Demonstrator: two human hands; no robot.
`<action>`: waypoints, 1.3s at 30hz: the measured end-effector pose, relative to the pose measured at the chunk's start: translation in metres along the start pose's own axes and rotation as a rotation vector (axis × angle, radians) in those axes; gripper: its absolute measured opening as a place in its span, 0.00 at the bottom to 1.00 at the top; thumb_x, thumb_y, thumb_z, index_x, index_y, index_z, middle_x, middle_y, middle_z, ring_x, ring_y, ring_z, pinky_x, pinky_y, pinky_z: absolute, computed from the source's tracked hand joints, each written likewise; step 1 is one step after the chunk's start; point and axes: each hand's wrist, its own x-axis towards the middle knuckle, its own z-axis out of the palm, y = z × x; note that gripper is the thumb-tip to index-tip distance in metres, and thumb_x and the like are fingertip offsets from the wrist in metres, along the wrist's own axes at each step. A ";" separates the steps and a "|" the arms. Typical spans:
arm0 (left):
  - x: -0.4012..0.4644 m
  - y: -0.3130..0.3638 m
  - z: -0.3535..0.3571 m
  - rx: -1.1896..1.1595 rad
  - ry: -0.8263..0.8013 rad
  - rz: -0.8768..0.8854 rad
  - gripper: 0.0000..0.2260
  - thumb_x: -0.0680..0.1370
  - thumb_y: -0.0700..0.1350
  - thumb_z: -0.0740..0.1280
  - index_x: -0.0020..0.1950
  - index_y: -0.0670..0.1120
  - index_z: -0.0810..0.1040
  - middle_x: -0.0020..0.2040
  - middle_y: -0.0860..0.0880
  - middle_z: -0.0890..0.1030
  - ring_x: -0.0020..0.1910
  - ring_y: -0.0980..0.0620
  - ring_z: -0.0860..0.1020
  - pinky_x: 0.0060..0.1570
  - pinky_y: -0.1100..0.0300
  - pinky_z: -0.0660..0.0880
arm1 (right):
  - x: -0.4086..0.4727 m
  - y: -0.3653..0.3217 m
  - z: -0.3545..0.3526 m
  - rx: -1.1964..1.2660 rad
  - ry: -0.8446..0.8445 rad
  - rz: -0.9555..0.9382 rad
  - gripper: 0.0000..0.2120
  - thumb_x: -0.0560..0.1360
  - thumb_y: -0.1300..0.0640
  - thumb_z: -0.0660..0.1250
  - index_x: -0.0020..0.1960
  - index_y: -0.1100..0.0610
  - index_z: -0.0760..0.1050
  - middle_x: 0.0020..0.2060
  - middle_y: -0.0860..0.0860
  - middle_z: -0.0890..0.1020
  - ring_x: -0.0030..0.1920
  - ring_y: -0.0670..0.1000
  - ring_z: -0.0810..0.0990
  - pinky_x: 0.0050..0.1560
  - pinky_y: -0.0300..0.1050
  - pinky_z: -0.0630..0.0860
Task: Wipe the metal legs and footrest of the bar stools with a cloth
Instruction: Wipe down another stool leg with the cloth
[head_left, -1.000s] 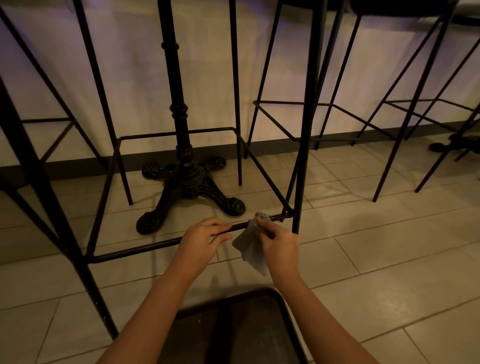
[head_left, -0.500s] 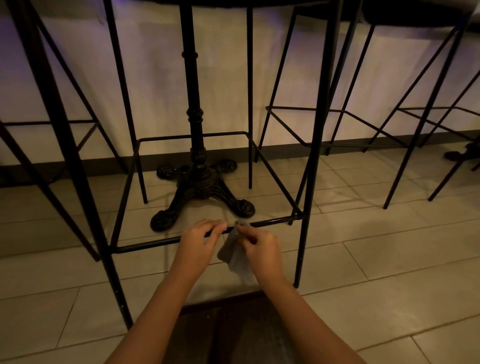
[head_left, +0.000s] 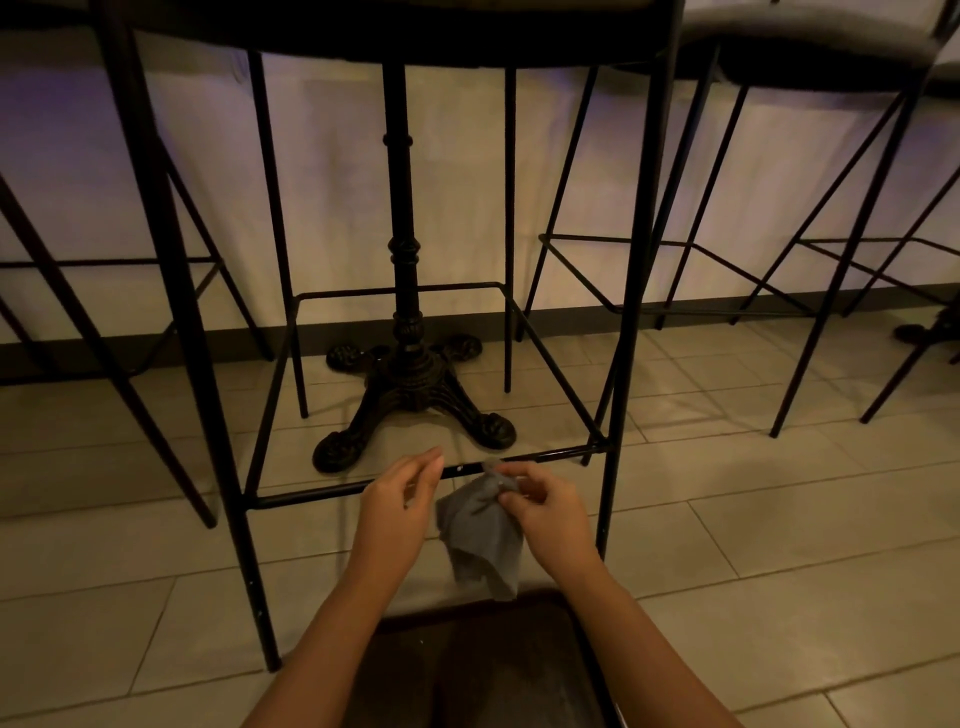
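A black metal bar stool stands right in front of me, its front footrest bar running between the front left leg and front right leg. My right hand pinches a grey cloth just below the bar; the cloth hangs down crumpled. My left hand hovers beside the cloth at the bar with its fingers relaxed and holds nothing.
An ornate cast-iron table base stands behind the footrest. More black stools flank this one at the left and right along a pale wall. Beige floor tiles lie below, and a dark seat sits under my arms.
My left hand has let go of the footrest bar and opened. My right hand with the cloth shifted left along the bar and now sits just below it. The view moved nearer and lower.
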 end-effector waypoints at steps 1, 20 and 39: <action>0.001 0.001 -0.001 -0.013 0.020 -0.011 0.12 0.78 0.44 0.61 0.59 0.43 0.77 0.53 0.49 0.80 0.55 0.56 0.77 0.49 0.78 0.70 | 0.002 -0.003 0.000 -0.076 0.075 -0.025 0.15 0.76 0.64 0.63 0.56 0.46 0.76 0.49 0.47 0.80 0.52 0.46 0.78 0.50 0.41 0.78; -0.008 -0.014 -0.019 0.222 0.087 0.039 0.18 0.78 0.50 0.56 0.62 0.44 0.75 0.58 0.46 0.79 0.60 0.51 0.75 0.63 0.51 0.71 | 0.014 0.006 0.048 -0.683 -0.083 -0.302 0.14 0.74 0.66 0.63 0.58 0.59 0.78 0.57 0.55 0.75 0.57 0.53 0.74 0.52 0.32 0.64; 0.000 0.022 -0.007 0.021 0.008 0.013 0.08 0.76 0.44 0.65 0.52 0.45 0.80 0.47 0.50 0.81 0.48 0.57 0.78 0.44 0.71 0.74 | 0.001 -0.033 -0.002 0.539 -0.172 0.155 0.12 0.74 0.70 0.62 0.54 0.59 0.71 0.49 0.57 0.81 0.50 0.54 0.81 0.49 0.52 0.79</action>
